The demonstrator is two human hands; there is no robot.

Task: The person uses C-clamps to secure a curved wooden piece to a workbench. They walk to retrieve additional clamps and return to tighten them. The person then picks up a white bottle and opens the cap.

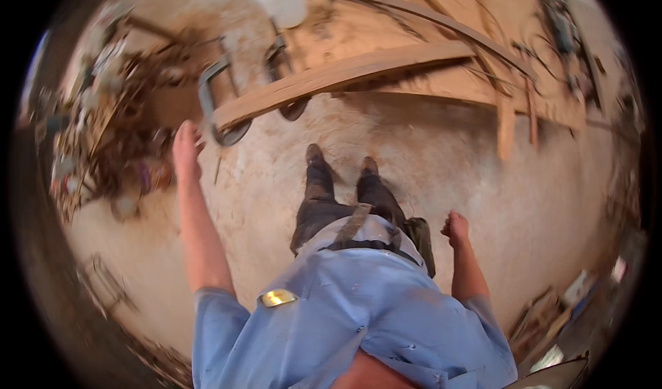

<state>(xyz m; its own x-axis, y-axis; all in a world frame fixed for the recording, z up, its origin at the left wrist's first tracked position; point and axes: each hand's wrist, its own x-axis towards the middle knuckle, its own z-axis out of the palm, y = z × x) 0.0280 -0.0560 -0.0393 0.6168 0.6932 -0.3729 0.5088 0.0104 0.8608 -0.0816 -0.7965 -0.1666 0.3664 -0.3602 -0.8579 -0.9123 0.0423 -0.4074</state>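
Observation:
My left hand (pixel 186 149) is held out in front at the left, its fingers stretched and slightly apart, with nothing seen in it. Just beyond it is a grey C-clamp (pixel 209 99), set at the near left end of a long wooden board (pixel 331 74). A second clamp (pixel 277 62) sits further along the board, partly hidden behind it. Low at my right side, my right hand (pixel 455 228) hangs with its fingers curled in; nothing shows in it. Neither hand visibly touches the board or the clamps.
Ahead, a wooden worktable (pixel 414 27) bears a long curved strip (pixel 441 20), cables and a dark power tool (pixel 562 27). A white plastic jug (pixel 281 2) stands at the back. Cluttered shelves (pixel 103 113) line the left. Boxes (pixel 541 320) lie at the lower right.

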